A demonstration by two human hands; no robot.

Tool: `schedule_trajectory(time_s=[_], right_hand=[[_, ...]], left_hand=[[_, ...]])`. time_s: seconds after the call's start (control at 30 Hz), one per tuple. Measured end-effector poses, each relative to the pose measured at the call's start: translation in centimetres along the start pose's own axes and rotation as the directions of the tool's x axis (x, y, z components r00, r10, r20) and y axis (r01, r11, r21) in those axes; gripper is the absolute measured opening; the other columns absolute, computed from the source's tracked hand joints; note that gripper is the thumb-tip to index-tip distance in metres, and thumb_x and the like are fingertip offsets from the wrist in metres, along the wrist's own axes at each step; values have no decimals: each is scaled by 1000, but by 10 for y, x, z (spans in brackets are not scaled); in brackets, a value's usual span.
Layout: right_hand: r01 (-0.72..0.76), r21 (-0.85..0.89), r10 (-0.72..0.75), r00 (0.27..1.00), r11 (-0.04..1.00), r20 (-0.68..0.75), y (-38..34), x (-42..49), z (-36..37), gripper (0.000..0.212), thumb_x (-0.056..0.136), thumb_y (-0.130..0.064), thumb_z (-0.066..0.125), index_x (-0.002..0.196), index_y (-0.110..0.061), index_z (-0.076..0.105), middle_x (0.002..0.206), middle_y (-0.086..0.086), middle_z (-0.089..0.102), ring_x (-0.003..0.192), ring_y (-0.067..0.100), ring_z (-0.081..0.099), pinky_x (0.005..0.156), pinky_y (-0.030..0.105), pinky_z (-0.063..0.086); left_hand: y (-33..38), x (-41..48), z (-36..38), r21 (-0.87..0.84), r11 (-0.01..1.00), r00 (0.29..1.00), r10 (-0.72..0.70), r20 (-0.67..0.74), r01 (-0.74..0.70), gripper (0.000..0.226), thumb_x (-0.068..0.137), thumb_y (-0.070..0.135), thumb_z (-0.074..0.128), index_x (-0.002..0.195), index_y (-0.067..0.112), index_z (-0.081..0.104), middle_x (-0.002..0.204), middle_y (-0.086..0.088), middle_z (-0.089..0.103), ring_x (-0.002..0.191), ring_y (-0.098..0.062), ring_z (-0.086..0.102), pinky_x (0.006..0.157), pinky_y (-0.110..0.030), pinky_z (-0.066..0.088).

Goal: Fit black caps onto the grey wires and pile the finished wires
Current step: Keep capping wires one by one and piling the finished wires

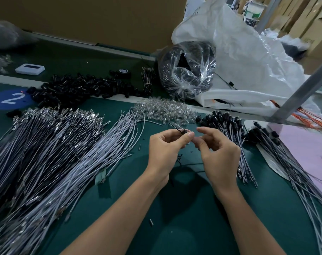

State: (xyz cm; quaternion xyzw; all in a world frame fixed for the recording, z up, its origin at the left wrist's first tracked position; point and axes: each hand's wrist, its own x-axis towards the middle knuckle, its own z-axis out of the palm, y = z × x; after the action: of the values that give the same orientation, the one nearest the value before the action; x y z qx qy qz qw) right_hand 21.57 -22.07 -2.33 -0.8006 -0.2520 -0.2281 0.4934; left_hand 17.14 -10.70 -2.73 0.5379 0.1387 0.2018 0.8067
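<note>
Centrally, the left hand (165, 150) pinches a small black plastic cap (183, 131) between thumb and forefinger, the right hand (218, 151) curls just beside it, its hold not clear to see, with loose thin grey wires (108, 153) lying left and the pile of capped wires (228, 126) right on the green table mat (184, 218).

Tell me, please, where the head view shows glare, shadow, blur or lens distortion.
In the head view, glare streaks the clear bag of black parts; a soft shadow lies on the green mat under the wrists; wide-angle distortion seems to lean the metal post at right; the orange wires at the right edge are smeared; the black piece pinched by the left hand looks soft.
</note>
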Motion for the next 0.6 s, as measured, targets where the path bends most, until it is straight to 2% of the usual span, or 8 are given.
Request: schedule_trajectory(time_s=[0.13, 0.23, 0.33, 0.43, 0.53, 0.6], right_hand=[[-16, 28, 15, 998, 999, 55, -1, 0, 1, 29, 77, -5, 80, 103, -17, 72, 77, -14, 71, 72, 2, 69, 73, 16, 54], [-21, 46, 17, 997, 999, 76, -1, -1, 1, 30, 78, -2, 78, 104, -14, 72, 78, -10, 72, 73, 2, 70, 73, 18, 55], [-16, 56, 13, 998, 998, 68, -1, -1, 2, 30, 77, -4, 79, 104, -14, 72, 79, -8, 73, 72, 2, 70, 73, 16, 55], [-12, 79, 7, 998, 997, 66, -2, -1, 2, 30, 77, -5, 79, 103, -19, 72, 78, -12, 72, 71, 3, 70, 72, 17, 55], [-39, 115, 31, 997, 993, 71, -1, 0, 2, 30, 78, -6, 79, 103, -22, 72, 77, -10, 72, 71, 6, 71, 72, 22, 57], [-18, 110, 9, 996, 994, 85, -1, 0, 2, 26, 79, -8, 79, 100, -21, 73, 78, -12, 72, 73, 5, 70, 71, 20, 56]], left_hand=[[2, 0, 0, -18, 1000, 1000, 6, -3, -6, 5, 82, 11, 77, 86, 12, 77, 79, -2, 74, 75, -10, 66, 71, -21, 52], [2, -2, 2, -29, 1000, 1000, 13, 8, -12, 13, 85, 13, 74, 97, 18, 76, 81, 1, 75, 74, -9, 68, 72, -18, 54], [3, -2, 4, -52, 999, 1000, 16, 3, -16, 11, 89, 20, 69, 97, 21, 77, 79, 6, 74, 76, -10, 68, 81, -25, 57], [3, -2, 4, -38, 999, 1000, 17, 7, -16, 11, 90, 20, 68, 95, 18, 78, 88, 2, 76, 83, -14, 69, 87, -31, 56], [3, -3, 6, -58, 998, 1000, 0, 27, 2, 12, 88, 17, 70, 97, 15, 78, 95, -4, 77, 90, -14, 71, 82, -24, 55], [4, -3, 5, -89, 996, 1000, -5, 30, 8, 12, 87, 14, 70, 97, 14, 77, 96, -5, 77, 90, -13, 70, 78, -19, 54]])
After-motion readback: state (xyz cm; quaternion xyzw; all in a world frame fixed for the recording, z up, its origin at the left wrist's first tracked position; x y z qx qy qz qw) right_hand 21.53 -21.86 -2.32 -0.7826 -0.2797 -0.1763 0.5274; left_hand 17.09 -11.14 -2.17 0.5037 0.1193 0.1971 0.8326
